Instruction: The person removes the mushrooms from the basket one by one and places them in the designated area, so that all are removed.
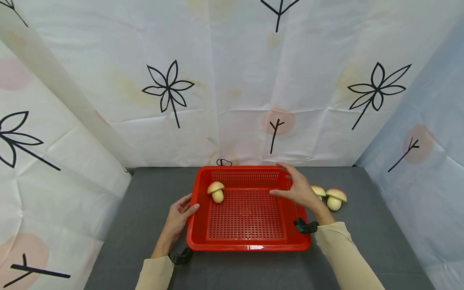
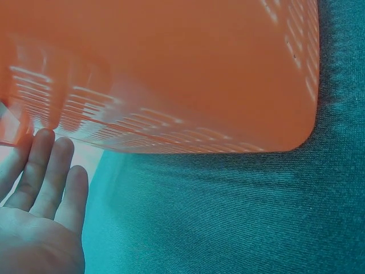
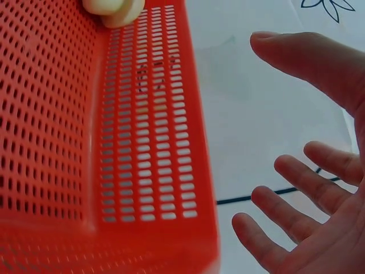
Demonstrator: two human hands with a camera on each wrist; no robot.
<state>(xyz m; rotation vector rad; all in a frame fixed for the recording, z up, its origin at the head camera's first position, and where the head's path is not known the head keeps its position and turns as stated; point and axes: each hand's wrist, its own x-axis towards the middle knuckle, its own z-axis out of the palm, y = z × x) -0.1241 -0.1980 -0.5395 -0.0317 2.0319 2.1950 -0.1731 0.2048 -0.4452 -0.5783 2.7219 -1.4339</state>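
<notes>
A red slotted plastic basket (image 1: 250, 245) sits on the grey cloth-covered bench (image 1: 250, 272), its long side facing the person. Inside it, near the far left corner, lies one mushroom (image 1: 216, 187) with a pale yellow cap and a cream stem. To the right of the basket, on the bench, a second mushroom (image 1: 318, 191) is partly hidden by the right arm, and a third mushroom (image 1: 335, 198) with a reddish tinge on its cap lies just beside it

The left hand (image 1: 179, 214) is at the basket's left side, thumb over the rim and fingers straight along the outside; I cannot tell whether it grips, as the left wrist view cuts off most of the thumb. The right hand (image 1: 298, 189) holds nothing, thumb and fingers spread well apart over the basket's far right part. Beige sleeves (image 1: 346, 251) cover both forearms, and a white cloth backdrop (image 1: 232, 92) with black leaf drawings hangs behind
</notes>
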